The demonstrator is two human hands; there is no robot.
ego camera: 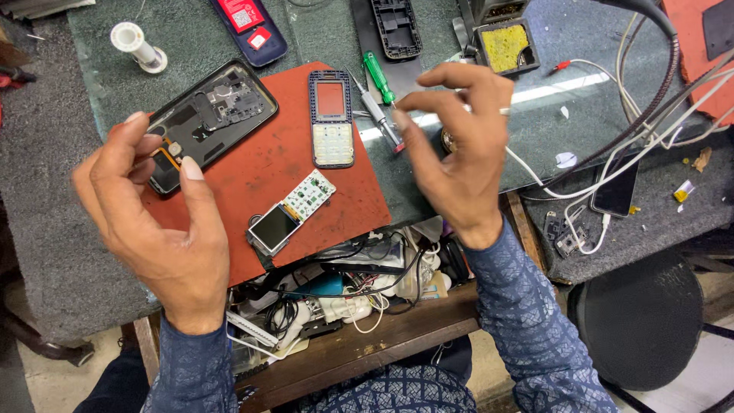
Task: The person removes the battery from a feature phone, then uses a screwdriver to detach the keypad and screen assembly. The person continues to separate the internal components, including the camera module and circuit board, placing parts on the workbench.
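Head view, left hand (157, 218) and right hand (459, 145) raised with loose, empty grip, keypad circuit board with screen (290, 213) between them on red mat (260, 164), opened smartphone (210, 118) behind left fingers, screwdriver (378, 95) just beside right fingertips.

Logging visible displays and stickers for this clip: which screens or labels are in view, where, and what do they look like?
Small screen: on the circuit board on the red mat, squarish, pale grey, unlit.
Label: on the dark blue phone back, top edge, red rectangle.
Smartphone: right, among white cables, dark screen.
Both hands are raised, empty.
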